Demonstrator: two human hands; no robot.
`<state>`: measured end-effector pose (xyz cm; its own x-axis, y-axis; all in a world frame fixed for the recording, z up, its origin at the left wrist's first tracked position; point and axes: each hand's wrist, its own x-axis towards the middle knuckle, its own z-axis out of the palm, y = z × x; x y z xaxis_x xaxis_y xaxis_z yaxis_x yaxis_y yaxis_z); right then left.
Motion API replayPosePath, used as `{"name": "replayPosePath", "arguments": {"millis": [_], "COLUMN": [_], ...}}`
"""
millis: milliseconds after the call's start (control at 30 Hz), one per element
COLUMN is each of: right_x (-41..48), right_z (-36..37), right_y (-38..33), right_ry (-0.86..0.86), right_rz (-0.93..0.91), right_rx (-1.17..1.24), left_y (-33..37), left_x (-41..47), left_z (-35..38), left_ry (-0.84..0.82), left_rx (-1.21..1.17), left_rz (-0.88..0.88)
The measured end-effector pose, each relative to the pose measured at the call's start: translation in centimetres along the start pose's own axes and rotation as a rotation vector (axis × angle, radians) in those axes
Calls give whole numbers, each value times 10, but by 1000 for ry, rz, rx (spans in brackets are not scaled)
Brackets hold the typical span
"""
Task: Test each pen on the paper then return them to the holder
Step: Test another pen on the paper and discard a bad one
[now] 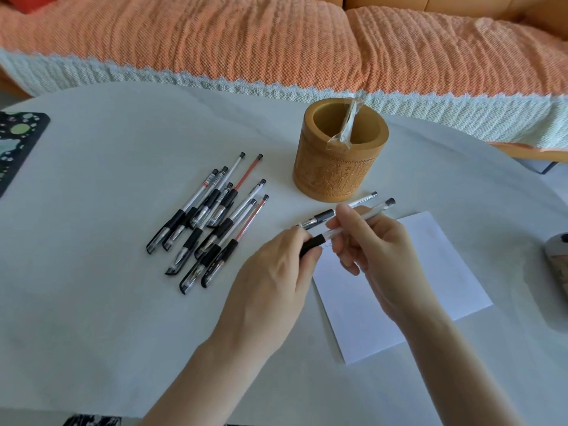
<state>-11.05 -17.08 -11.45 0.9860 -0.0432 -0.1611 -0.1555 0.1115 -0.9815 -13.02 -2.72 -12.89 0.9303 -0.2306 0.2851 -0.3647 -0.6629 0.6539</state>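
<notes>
Presently: pen (373, 212) axis runs 8-to-2 o'clock; left hand (270, 278) grips black end, right hand (378, 253) pinches barrel; paper (430, 272) at 5 o'clock.

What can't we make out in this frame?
Head view:
- Clear plastic pen: tip covered by the left hand; the right hand holds its barrel.
- White paper sheet: any test marks too faint.
- Grey object: cut off by right edge.
- Carved bamboo holder: bottom hidden by its wall.

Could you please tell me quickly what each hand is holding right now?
Left hand: closed, pinching the black end of a pen.
Right hand: closed, holding the same pen by its clear barrel.
</notes>
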Motion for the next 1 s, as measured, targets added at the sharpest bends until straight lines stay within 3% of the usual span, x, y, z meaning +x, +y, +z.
{"name": "replayPosePath", "arguments": {"millis": [133, 433, 600, 833, 1000], "right_x": [-1, 0, 13, 14, 14], "right_z": [-3, -12, -33, -21, -3], "right_y": [0, 3, 5, 15, 24], "right_ry": [17, -110, 157, 191, 275], "right_rz": [12, 62, 4, -86, -147], "right_rx": [2, 63, 292, -158, -359], "left_y": [4, 6, 2, 12, 11], "left_x": [3, 1, -5, -14, -17], "left_z": [0, 1, 1, 11, 17], "left_ry": [-12, -30, -81, -277, -297], "left_rx": [125, -50, 28, 142, 145], "left_rz": [3, -98, -192, -178, -178]}}
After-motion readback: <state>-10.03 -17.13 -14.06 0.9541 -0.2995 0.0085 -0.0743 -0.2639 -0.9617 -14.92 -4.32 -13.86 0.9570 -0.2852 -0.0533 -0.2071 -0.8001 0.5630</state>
